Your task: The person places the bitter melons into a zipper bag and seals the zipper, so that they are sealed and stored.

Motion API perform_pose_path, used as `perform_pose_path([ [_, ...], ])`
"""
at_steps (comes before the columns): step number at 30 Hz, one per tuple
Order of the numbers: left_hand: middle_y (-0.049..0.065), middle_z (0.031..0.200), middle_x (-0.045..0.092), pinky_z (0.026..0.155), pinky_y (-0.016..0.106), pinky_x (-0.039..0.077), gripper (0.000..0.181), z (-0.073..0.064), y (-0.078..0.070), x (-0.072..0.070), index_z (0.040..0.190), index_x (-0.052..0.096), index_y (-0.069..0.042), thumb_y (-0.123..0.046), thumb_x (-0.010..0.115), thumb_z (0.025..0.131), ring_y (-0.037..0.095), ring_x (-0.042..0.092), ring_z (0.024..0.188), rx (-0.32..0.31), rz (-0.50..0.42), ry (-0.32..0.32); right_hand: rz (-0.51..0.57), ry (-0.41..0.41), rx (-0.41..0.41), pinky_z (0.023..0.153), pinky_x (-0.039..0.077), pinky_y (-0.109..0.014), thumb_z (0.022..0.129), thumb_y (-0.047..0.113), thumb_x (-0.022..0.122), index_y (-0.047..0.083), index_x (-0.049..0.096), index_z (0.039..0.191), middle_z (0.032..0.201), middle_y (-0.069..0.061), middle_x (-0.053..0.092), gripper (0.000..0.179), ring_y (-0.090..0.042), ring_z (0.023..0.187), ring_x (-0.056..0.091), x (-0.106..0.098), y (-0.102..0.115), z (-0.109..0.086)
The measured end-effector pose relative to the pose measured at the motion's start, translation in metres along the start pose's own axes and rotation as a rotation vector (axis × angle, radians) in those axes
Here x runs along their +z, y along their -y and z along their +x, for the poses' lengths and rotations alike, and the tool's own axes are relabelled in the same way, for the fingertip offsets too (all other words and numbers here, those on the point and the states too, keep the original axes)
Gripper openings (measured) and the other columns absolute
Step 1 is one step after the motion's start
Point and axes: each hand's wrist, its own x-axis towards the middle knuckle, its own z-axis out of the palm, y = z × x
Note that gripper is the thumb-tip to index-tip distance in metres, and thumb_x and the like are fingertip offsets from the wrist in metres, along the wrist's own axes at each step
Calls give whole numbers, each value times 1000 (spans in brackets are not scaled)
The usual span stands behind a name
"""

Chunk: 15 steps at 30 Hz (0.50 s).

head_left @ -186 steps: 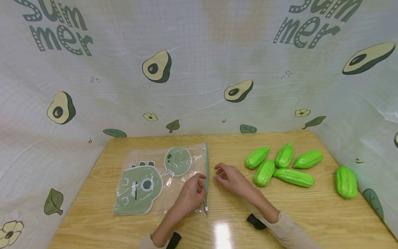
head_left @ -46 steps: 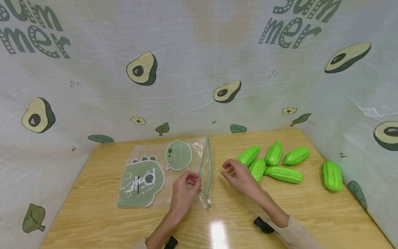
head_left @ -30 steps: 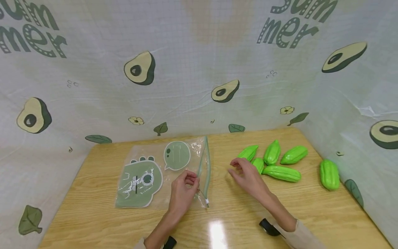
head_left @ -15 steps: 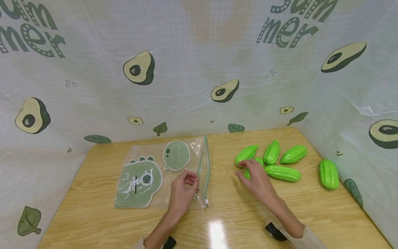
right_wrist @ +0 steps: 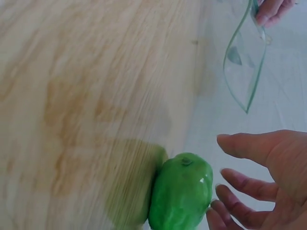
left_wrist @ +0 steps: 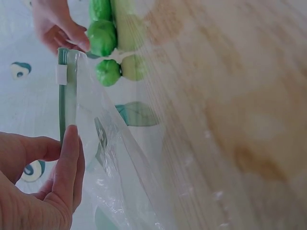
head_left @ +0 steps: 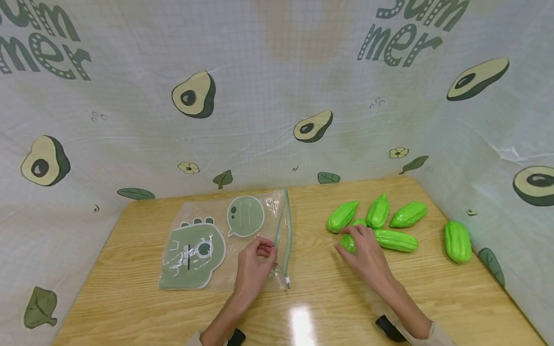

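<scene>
Lying on the worktop [head_left: 108, 288] beside the spread fingers of the right hand [head_left: 368, 254], the near green gourd [right_wrist: 182, 194] is judged light, firm and slick, best gripped round its middle, the clear bag's [head_left: 220, 240] edge being pinched by the left hand [head_left: 253, 266].

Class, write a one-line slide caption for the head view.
Left hand pinches a clear slider bag by its parted mouth; right hand comes close over a ridged green vegetable.

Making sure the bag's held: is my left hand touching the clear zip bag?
Touching: the left wrist view shows the left hand pinching the clear zip bag by its green edge, between thumb and fingers.
</scene>
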Motion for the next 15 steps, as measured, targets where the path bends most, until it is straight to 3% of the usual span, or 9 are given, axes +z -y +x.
perform_pose_path([
  [8,6,80,68,58,23,60,6,0,0,0,94,68,1,2,72,90,14,67,71,-5,-2,-3,-42,1,23,74,50,-46,71,5,93,0,72,105,106,-17,63,40,-37,97,55,-1,-4,-6],
  [15,6,81,67,58,24,60,6,0,0,0,95,68,1,3,72,91,14,67,71,-5,-9,3,-68,-26,-6,69,49,-44,65,0,95,0,72,105,107,-20,60,46,-39,96,55,-3,-8,-11],
])
